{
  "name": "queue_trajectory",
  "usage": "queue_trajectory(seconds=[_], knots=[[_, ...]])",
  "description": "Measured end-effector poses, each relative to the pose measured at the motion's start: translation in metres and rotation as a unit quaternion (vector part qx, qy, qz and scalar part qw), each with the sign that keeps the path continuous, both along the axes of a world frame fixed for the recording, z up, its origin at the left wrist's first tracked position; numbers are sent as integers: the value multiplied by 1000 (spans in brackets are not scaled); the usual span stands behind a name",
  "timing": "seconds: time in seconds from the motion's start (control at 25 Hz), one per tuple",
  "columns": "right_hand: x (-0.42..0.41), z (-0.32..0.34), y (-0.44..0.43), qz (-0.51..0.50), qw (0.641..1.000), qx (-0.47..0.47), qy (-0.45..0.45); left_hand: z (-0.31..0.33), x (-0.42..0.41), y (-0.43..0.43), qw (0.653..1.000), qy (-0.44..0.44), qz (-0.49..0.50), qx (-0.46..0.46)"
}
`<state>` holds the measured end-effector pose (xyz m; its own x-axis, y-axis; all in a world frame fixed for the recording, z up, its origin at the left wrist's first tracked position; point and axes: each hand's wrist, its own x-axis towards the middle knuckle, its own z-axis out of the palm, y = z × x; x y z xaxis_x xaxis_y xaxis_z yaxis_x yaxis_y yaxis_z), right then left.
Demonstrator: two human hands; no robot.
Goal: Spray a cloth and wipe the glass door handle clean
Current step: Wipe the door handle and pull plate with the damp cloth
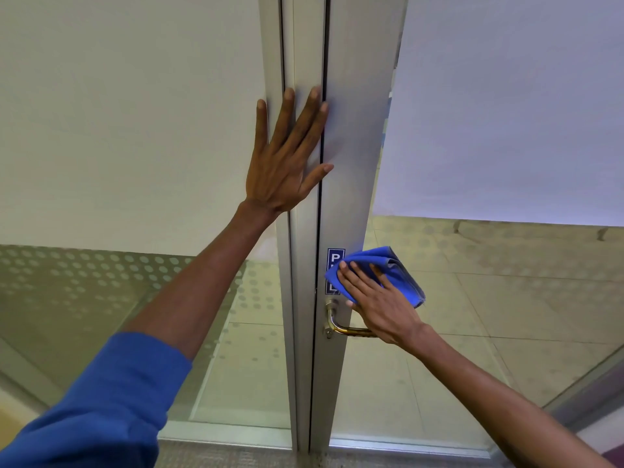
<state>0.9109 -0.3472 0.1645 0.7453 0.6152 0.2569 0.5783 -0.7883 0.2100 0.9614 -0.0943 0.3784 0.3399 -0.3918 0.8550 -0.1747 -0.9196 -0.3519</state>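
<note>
Against the metal door frame (351,163), the left hand (287,157) is laid flat with fingers spread, nothing held. Lower down, a folded blue cloth (388,271) is pressed to the frame by the flattened right hand (378,298), partly covering a blue sign (334,256). Just below the cloth, the door handle (341,327) is seen, its outer end hidden by the right hand.

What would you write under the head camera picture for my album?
Left hand flat on door frame; right hand presses blue cloth just above handle.

Left hand (287,157) flat, fingers spread, arm outstretched; right hand (378,298) lower, palm down, fingers extended.
</note>
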Motion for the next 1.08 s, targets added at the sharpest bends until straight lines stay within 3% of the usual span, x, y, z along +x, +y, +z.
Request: queue_trajectory(seconds=[0.44,0.56,0.64,0.76,0.88,0.96,1.08], knots=[[1,-18,-11,45,990,-19,131,2,0,-1,1000,-5,0,0],[-4,-25,-6,45,976,6,214,2,-1,-1,1000,-4,-5,-2],[-6,-28,-3,46,949,80,301,2,-1,-1,1000,-3,-3,-1],[-5,-34,0,31,866,224,446,4,-2,-1,1000,2,-4,-3],[2,-45,0,26,808,293,510,4,-2,-1,1000,2,-3,-1],[4,-47,0,36,821,267,504,3,-1,0,1000,4,-6,-1],[0,-43,4,74,878,183,436,3,-1,-1,1000,1,-6,-1]])
